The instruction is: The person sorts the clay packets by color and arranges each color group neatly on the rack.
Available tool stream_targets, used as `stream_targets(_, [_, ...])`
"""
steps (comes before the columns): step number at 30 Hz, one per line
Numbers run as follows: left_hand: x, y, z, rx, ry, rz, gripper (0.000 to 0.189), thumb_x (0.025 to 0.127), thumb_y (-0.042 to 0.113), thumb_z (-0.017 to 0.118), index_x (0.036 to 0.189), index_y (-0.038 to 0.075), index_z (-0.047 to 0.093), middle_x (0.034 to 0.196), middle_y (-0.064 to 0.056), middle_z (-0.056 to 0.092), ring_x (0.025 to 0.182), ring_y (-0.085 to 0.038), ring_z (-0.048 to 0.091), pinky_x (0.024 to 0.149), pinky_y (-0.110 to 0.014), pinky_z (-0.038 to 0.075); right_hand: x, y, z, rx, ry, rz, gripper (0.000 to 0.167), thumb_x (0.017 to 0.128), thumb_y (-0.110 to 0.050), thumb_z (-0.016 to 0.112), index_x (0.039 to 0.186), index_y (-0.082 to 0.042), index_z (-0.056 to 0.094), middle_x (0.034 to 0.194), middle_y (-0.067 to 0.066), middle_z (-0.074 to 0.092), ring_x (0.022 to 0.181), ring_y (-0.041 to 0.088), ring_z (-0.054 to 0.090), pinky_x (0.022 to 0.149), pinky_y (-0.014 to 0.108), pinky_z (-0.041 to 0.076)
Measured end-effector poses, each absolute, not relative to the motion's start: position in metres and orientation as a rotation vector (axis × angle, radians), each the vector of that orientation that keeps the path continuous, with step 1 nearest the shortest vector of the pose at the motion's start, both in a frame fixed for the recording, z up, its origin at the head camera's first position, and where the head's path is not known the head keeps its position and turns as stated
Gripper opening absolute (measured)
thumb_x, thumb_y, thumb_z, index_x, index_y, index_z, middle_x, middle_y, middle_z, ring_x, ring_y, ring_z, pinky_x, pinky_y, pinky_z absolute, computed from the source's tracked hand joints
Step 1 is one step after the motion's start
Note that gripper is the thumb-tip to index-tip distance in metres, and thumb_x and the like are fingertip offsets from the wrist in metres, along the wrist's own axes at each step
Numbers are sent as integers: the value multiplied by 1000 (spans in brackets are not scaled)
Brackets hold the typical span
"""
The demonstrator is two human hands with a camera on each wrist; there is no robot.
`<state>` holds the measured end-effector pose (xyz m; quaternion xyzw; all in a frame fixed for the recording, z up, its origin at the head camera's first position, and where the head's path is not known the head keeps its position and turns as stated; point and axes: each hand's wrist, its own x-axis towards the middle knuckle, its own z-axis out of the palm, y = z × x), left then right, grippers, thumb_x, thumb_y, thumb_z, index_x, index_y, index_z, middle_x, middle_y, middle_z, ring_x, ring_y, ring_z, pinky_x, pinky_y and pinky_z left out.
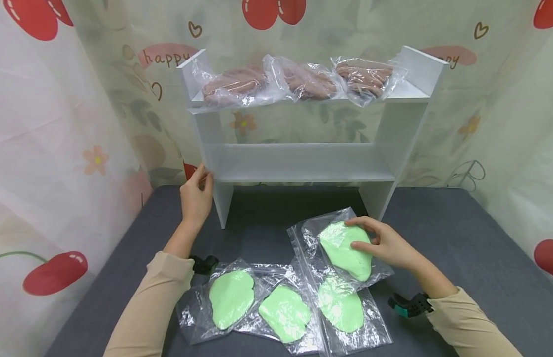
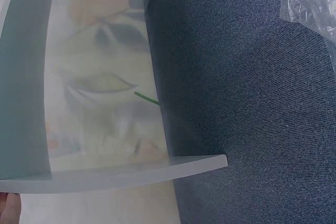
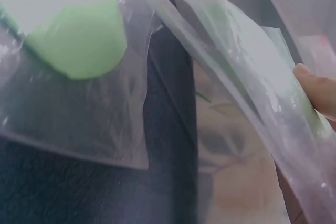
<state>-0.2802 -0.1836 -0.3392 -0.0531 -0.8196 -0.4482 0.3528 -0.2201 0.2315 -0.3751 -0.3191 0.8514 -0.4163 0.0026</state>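
My right hand (image 1: 385, 243) pinches a clear zip bag (image 1: 303, 233) holding a flat light-green slab (image 1: 343, 248), thumb and fingers at the slab's right side. The bag is tilted up in the right wrist view, with the thumb (image 3: 317, 90) on its face. It overlaps another bagged green slab (image 1: 341, 307). At the left side panel of a white two-tier shelf (image 1: 299, 163), my left hand (image 1: 197, 196) grips the panel's edge. Only a bit of that hand's fingers (image 2: 9, 208) shows in the left wrist view, against the board.
Two more bagged green slabs (image 1: 232, 297) lie on the dark table (image 1: 437, 233) between my arms. Three clear bags of brown sausage-like pieces (image 1: 309, 82) line the shelf's top tier. A patterned cloth (image 1: 102, 99) hangs behind, with a thin looped cable (image 1: 470, 173) at right.
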Motion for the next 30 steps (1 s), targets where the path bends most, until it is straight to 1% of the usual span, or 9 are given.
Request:
stream_targets(8, [-280,-184,-339,-136,-2127,-1156,40,95,12,53,135,9,51,114,-22,66,99,-34,67,78,-47,53,-217,219,-365,-986,2669,-1345,39,88,-12,65,124,-12,52,122,16,57,40,0,16,38,19,27])
stream_targets(16, [-281,-183,-339,-140,-2110,-1138,40,94,10,54,134,8,52,113,-22,65,98,-34,67,76,-47,54,-217,207,-350,-1014,2665,-1398,38,87,-9,65,123,-12,54,119,13,57,40,3,18,37,21,28])
stream_targets(25, [-280,-183,-339,-138,-2121,-1158,40,95,11,53,135,9,50,115,-22,65,98,-35,66,77,-48,53,-220,195,-335,-1072,2642,-1404,39,87,-9,64,125,-12,53,124,13,55,40,5,18,38,22,28])
stream_targets(30, [-281,-184,-339,-134,-2119,-1158,41,94,11,54,135,8,51,111,-23,66,97,-34,67,76,-48,53,-222,190,-327,-1127,2570,-1427,46,87,-6,64,130,-7,48,130,16,49,40,8,21,39,23,30])
